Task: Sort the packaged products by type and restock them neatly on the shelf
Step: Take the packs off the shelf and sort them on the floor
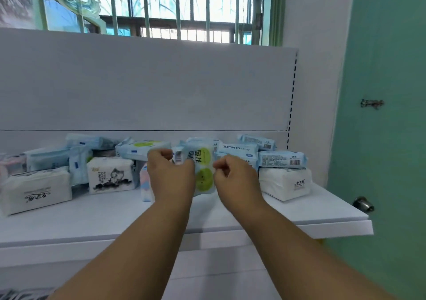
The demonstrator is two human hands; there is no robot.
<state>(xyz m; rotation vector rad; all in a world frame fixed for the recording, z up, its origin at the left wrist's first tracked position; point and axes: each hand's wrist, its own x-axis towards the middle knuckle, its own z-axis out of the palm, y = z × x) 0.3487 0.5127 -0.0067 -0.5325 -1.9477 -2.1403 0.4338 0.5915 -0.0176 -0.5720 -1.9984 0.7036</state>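
A light-blue pack with two green circles [203, 168] stands upright at the middle of the white shelf [299, 214]. My left hand [170, 175] grips its left edge and my right hand [232, 175] grips its right edge. More light-blue packs [282, 159] lie stacked behind and to the right, one marked ZERO [237, 148]. White tissue packs sit at the left [36, 189], the middle left [111, 175] with a cat drawing, and the right [285, 182]. A pink-and-blue pack [145, 184] is partly hidden behind my left hand.
The shelf's white back panel [147, 85] rises behind the packs. A green door [382, 115] with a metal knob [363, 204] stands close to the shelf's right end. A barred window [161, 6] is above. The shelf's front strip is bare.
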